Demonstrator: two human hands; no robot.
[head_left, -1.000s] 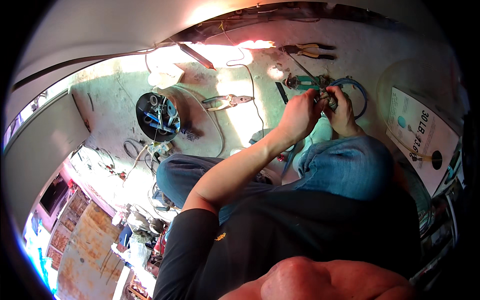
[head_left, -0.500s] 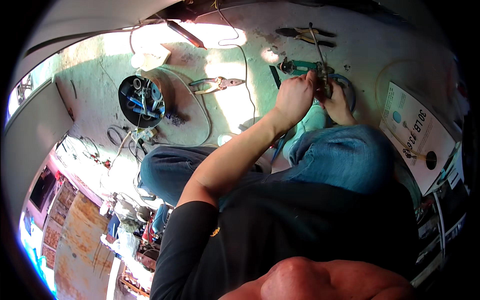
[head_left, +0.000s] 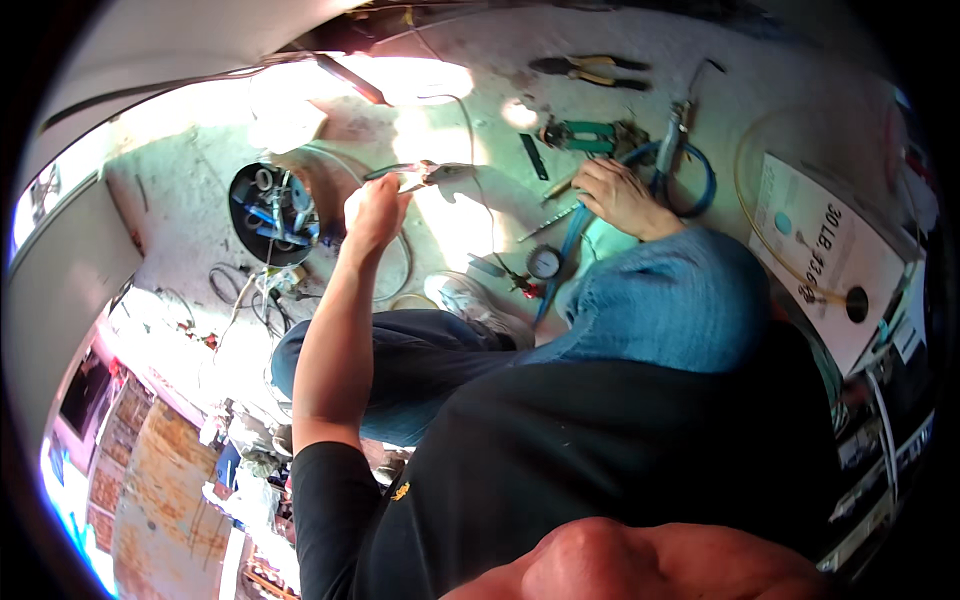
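Note:
My left hand is wrapped round the handles of a pair of needle-nose pliers; their jaws point right, just over the floor. My right hand is palm down by the light green shoe, its fingers loosely bent and apart. By its fingertips lie a slim wooden-looking stick and a thin metal rod; whether the fingers touch the stick I cannot tell. Beyond that hand lies a metal torch-like tool with a bent thin tip and a blue hose. Green-handled pliers lie near it.
Yellow-and-black-handled pliers lie at the far side. A round pressure gauge sits between my feet. At left stands a round tin of tools and fittings, with cables beside it. A white carton stands at right.
My left hand has moved from the right hand to the left and taken hold of the needle-nose pliers. The torch-like tool has left my hands and lies on the floor. My right hand has drawn nearer.

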